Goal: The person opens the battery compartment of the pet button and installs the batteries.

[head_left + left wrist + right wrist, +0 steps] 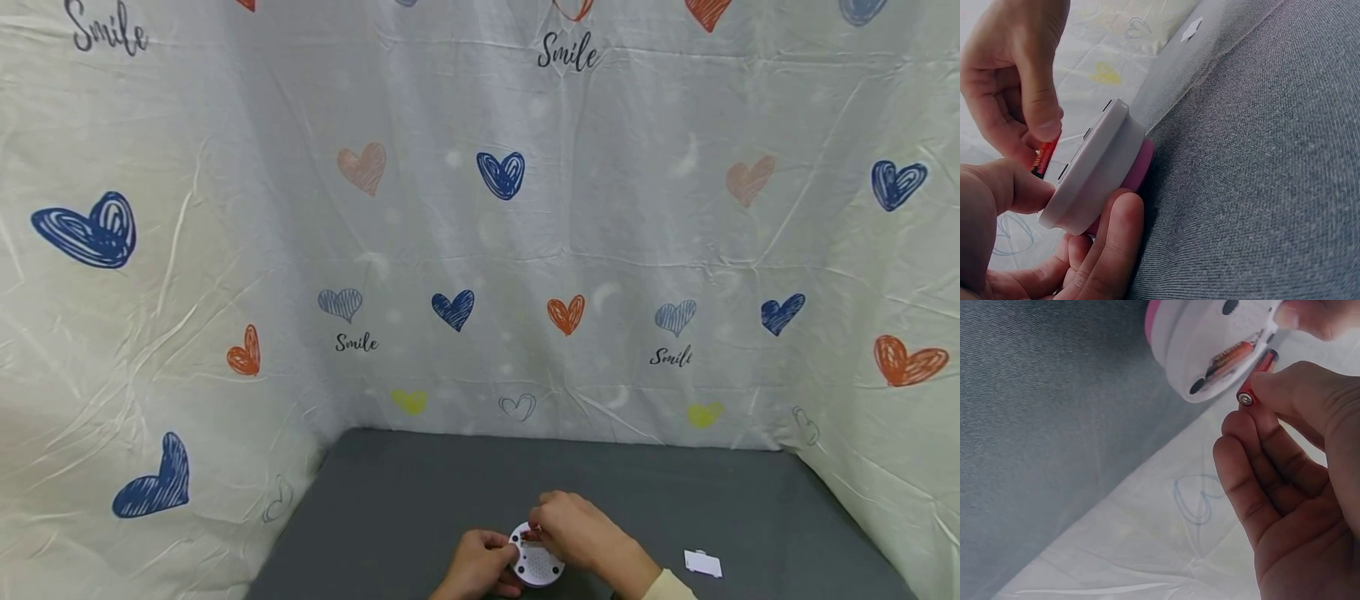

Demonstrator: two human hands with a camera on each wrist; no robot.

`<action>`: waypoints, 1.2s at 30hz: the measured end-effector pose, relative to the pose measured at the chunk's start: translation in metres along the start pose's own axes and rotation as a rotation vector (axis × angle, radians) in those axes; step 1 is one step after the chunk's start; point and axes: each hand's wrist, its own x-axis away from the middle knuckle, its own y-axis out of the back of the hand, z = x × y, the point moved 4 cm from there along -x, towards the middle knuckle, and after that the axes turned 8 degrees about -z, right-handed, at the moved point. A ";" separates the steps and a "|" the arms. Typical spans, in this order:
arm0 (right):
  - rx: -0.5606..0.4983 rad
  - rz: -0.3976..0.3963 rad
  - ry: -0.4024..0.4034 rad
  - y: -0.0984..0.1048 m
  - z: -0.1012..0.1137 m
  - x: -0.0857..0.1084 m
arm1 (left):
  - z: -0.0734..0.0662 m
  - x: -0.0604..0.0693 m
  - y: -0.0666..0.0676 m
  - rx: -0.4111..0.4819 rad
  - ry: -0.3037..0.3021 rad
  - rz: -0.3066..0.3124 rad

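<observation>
A round white device point(538, 568) with a pink base point(1142, 165) sits underside up on the dark table, tilted in the left wrist view. My left hand point(478, 563) grips its rim, thumb on the upturned face and fingers beneath. Between thumb and fingertips, my right hand point(587, 530) pinches a red AAA-size battery point(1257, 377). That battery is just off the device's face, beside the battery compartment. Inside the compartment lies another battery point(1230, 358), red-orange and black. Dark round feet dot the device's underside.
A small white battery cover point(702, 564) lies on the grey tabletop point(420, 483), right of the right hand. Behind and at both sides of the table hangs a pale curtain point(450, 233) printed with hearts.
</observation>
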 end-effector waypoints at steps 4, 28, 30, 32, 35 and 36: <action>-0.035 -0.014 -0.016 0.002 -0.001 -0.001 | 0.001 0.001 0.000 0.006 -0.003 0.002; -0.099 -0.020 -0.036 -0.010 0.004 -0.007 | 0.003 0.000 0.000 0.017 0.004 0.009; -0.106 -0.016 -0.046 -0.011 0.004 -0.007 | 0.003 0.000 0.000 0.021 -0.002 0.013; -0.109 -0.006 -0.061 -0.011 0.004 -0.007 | 0.002 0.000 0.000 0.024 -0.004 0.015; -0.104 0.003 -0.073 -0.012 0.004 -0.008 | 0.002 0.000 0.000 0.026 -0.001 0.013; -0.101 0.005 -0.075 -0.012 0.004 -0.008 | 0.002 0.000 0.000 0.026 0.002 0.012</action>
